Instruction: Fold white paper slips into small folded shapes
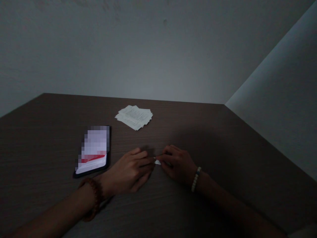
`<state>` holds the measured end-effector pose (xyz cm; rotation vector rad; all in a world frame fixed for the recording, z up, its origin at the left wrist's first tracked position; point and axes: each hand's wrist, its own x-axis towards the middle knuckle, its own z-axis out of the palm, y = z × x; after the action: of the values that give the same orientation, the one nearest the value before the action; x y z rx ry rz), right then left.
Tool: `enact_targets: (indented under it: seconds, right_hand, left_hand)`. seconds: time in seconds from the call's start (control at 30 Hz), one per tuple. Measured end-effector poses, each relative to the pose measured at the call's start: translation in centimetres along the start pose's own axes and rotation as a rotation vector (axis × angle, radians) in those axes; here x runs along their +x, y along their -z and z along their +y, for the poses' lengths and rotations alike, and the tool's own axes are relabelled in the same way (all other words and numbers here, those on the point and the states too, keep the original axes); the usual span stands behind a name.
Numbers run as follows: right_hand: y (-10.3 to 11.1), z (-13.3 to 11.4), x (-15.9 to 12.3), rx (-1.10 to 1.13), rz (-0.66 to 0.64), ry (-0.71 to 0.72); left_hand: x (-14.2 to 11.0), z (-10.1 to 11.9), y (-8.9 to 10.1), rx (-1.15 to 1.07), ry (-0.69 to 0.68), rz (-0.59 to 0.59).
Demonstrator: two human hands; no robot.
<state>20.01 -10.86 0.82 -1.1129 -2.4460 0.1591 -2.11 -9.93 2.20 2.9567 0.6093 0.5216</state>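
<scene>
Just left of the left hand (132,170) and slightly beyond its wrist, a dark-edged rectangular device with a pale, lit screen (95,145) crossed by a red band lies face up; it seems set there so the screen can be seen without crowding the fingers. A brown bracelet of round beads (97,193) circles the left wrist. Beyond the left hand, well apart from it, a loose, fanned pile of white printed paper slips (134,117) rests on the brown wood-grained surface (49,145), probably kept back to leave the nearer part free for both hands.

The left hand is palm down, its fingers curled toward the right hand (177,163); whether they grip anything I cannot tell. Between the two hands, right at their fingertips, is a small white piece, apparently paper (158,162), mostly covered. It likely sits there so both hands can steady it at once. The right hand is bent inward, index finger and thumb drawn in around that piece; whether they pinch or merely press it, I cannot tell. A bracelet of pale beads (196,179) circles the right wrist.
</scene>
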Motion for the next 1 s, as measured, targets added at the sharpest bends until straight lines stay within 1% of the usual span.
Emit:
enact_targets:
  seconds: [0.17, 0.27, 0.53, 0.63, 0.73, 0.87, 1.0]
  right_hand:
    - [-0.3, 0.1, -0.1, 0.022, 0.012, -0.031]
    - [-0.3, 0.2, -0.2, 0.027, 0.028, -0.024]
    - [-0.1, 0.5, -0.4, 0.02, 0.043, 0.123]
    - [0.0, 0.4, -0.3, -0.025, 0.017, 0.193]
    - [0.2, 0.4, -0.2, -0.08, -0.002, 0.234]
    - [0.6, 0.2, -0.1, -0.12, -0.043, 0.248]
    - [1.1, -0.4, 0.1, -0.169, -0.137, 0.225]
  left_hand:
    - [0.1, -0.1, 0.0, 0.003, 0.032, 0.011]
    - [0.2, 0.0, 0.1, 0.024, 0.051, 0.022]
    - [0.0, -0.1, -0.2, 0.066, 0.059, 0.038]
    - [0.0, -0.1, -0.2, 0.069, 0.061, 0.042]
    - [0.0, 0.0, -0.1, 0.067, 0.064, 0.034]
    - [0.0, 0.0, -0.1, 0.073, 0.065, 0.063]
    - [-0.1, -0.1, -0.2, 0.066, 0.072, 0.107]
